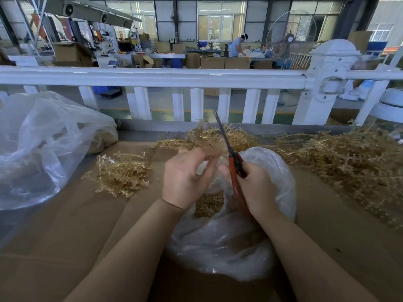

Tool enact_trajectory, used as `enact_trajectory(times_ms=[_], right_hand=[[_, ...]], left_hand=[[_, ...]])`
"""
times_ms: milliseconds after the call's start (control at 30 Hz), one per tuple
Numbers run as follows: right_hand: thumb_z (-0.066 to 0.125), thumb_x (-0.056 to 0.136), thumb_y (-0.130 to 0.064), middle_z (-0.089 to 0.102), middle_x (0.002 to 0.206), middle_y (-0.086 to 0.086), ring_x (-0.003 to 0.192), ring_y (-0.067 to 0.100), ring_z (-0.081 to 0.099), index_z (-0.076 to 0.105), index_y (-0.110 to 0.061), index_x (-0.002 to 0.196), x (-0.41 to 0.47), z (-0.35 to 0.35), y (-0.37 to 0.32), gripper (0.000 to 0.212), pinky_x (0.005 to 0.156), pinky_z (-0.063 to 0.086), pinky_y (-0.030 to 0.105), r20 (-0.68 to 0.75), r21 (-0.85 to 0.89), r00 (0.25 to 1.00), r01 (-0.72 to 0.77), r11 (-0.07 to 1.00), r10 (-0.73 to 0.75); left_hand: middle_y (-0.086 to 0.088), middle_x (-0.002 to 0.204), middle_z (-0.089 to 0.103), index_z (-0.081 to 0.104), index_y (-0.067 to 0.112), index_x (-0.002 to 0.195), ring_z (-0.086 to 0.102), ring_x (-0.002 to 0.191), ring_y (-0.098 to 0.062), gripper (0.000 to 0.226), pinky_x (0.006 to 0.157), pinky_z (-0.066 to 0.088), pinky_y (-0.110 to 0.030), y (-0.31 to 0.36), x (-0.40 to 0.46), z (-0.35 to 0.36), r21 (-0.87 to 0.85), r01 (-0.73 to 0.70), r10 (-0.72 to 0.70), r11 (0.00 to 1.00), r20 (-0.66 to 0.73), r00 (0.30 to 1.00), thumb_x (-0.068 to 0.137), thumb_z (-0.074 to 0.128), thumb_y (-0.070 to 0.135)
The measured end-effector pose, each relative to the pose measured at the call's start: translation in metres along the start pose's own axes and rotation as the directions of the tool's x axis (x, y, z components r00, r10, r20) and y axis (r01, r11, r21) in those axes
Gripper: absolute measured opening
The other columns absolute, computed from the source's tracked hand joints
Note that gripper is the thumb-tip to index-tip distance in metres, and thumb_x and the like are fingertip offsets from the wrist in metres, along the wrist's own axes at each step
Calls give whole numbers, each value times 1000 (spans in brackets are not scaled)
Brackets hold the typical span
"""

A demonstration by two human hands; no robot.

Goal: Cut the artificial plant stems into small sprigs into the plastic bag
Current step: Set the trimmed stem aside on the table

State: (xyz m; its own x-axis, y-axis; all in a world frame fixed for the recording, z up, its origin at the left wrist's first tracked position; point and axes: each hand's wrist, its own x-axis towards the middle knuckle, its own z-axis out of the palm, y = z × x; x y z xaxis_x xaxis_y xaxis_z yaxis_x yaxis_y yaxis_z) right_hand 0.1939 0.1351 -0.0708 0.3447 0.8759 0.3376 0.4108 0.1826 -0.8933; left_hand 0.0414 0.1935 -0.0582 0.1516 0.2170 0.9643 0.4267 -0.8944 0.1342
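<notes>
Our right hand [257,188] is wrapped around the red handles of the scissors [234,168], whose dark blades point up and away, tips together, toward the white railing [152,77]. Our left hand [185,177] is just beside it, fingers curled toward the blades; motion blur covers the fingertips, so we cannot tell whether they pinch a stem. Both hands are above the open mouth of the clear plastic bag [229,240], which sits on the bench [65,236] directly in front of us. Cut golden sprigs [209,203] lie inside the bag, below the left wrist.

The bench surface is covered with brown cardboard sheets. A small heap of golden artificial plant stems [122,175] lies left of the hands. A second heap [209,136] lies behind the hands, against the far edge. A large pile [353,162] covers the right side of the bench. A large crumpled clear bag [43,144] occupies the left end, with more golden material showing through its far side.

The railing runs along the far edge of the bench, with a capped post [327,83] at right. Beyond it is a factory hall: cardboard boxes [224,62], work tables, a pedestal fan [291,38], tall windows, and a person in a blue top [236,47] bent over a table.
</notes>
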Motion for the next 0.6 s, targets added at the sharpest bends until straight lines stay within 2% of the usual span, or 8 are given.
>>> enact_trajectory(times_ms=[100,167,267,333,400,500,567,600], right_hand=[[70,78,-57,63,53,2,50,19,60,70,-19,73,-2,-2,-5,39,47,43,24,53,286,997,-73,955,61],[65,83,-57,56,48,2,42,19,54,67,-22,64,-3,-5,-9,39,40,39,22,58,404,997,-75,912,56],[67,89,-51,48,44,-1,36,11,45,67,-28,57,-2,-5,-11,39,36,34,20,38,362,995,-102,927,95],[73,91,-31,59,53,1,47,14,56,73,-21,70,1,-4,-10,24,45,43,24,3,337,994,-106,935,112],[72,92,-16,72,69,4,64,13,68,75,-13,80,3,-4,-10,12,57,52,23,-17,322,994,-99,942,111],[70,92,-8,76,84,9,78,18,73,74,-9,93,1,-7,-12,4,70,58,27,6,384,993,-108,917,114],[69,92,-8,74,72,1,64,7,68,72,-12,91,0,-10,-15,5,59,52,19,40,423,991,-134,896,129],[69,92,-8,72,66,-2,56,1,63,71,-15,88,0,-11,-16,9,53,47,13,48,406,992,-123,905,113]], left_hand=[[1,85,76,66,13,83,72,68,-17,15,52,55,-33,6,3,3,-13,-184,184,983,48,982,83,76,2],[-1,87,77,68,8,73,74,70,-20,13,54,57,-35,5,-2,2,-69,-220,227,973,128,965,83,76,2],[-2,84,76,68,8,70,72,67,-22,17,56,56,-36,4,-5,5,-68,-278,286,958,201,937,86,74,6],[-3,79,74,68,8,70,70,64,-23,18,56,56,-36,6,-5,6,-80,-310,320,947,222,921,86,75,8],[-2,81,75,69,8,70,72,69,-20,23,60,58,-34,6,-5,6,-100,-310,324,946,219,920,84,80,23],[-1,78,74,68,8,65,72,71,-15,42,61,58,-32,7,-6,2,-225,-130,174,966,189,966,82,78,45],[3,65,68,65,11,61,65,58,-13,51,53,52,-30,7,-5,-1,-274,138,-76,952,227,971,85,69,56],[4,60,65,65,12,61,61,54,-14,56,52,49,-29,6,-4,-2,-291,314,-231,904,286,930,84,65,62]])
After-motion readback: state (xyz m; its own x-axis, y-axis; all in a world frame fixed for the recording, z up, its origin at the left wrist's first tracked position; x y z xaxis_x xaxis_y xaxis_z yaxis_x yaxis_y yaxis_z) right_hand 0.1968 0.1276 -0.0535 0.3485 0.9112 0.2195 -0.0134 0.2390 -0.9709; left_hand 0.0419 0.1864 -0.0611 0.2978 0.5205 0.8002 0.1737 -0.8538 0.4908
